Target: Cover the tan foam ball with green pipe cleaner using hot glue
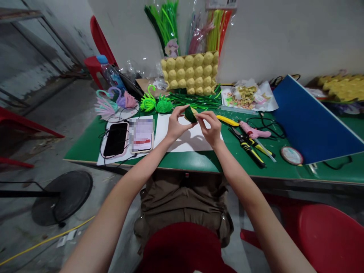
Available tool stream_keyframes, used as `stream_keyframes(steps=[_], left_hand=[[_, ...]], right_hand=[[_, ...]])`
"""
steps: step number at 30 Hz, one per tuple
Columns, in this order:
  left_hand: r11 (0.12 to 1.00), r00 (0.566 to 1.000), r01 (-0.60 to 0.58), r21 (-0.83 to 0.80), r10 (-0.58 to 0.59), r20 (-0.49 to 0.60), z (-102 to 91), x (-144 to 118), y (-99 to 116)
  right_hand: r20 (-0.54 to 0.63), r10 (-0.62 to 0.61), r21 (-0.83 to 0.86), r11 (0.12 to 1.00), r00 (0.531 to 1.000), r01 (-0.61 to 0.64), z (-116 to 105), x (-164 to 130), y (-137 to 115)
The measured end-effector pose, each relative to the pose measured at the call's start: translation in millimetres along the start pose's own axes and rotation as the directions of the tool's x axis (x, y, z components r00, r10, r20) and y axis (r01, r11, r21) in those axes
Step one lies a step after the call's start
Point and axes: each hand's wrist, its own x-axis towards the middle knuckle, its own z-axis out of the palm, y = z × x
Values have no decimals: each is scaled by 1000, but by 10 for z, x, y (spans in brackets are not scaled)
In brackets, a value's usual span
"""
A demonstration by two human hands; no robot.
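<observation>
Over a white sheet of paper (170, 133) on the green table (85, 146), both my hands hold a small dark green piece (190, 114) with a bit of yellow behind it. My left hand (175, 125) pinches its left side. My right hand (209, 127) grips its right side with thumb and forefinger. The piece is lifted a little above the paper.
Left of the paper lie a black phone (115, 139) and a second phone (141, 134). Green pipe-cleaner figures (156, 103), a yellow egg tray (190, 73), pliers (247, 146), a pink glue gun (254, 131) and a blue board (309, 121) surround it. Red stools (330, 235) stand near my knees.
</observation>
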Motion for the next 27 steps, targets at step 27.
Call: stream_keyframes(steps=[27], left_hand=[[515,716,694,-504,-567,406,-32,25,247]], right_hand=[[134,646,286,701,752,-653,-16,28,-80]])
